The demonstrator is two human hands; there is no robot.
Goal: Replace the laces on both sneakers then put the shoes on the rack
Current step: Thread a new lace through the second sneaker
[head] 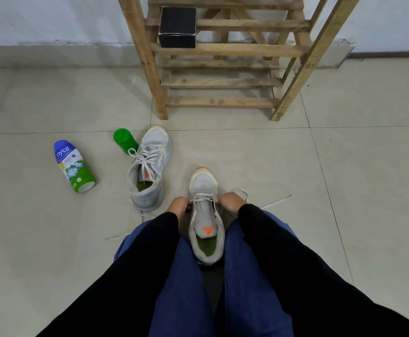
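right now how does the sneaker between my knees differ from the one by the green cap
The near sneaker is laced only near its toe, its lace trailing on the floor; the far sneaker is laced most of the way up. The left hand and right hand pinch the near sneaker's lace; the far sneaker lies untouched. Both are grey-white with orange toe tips and green insoles.

Sneakers (204,215) grey-white, orange toe tips, green insoles, white laces (147,161). Bottle (73,166) blue top, green base; cap (125,141) green. Box (177,26) black. Rack (222,49) pale wood. Sleeves (150,251) black, trousers (181,288) blue.
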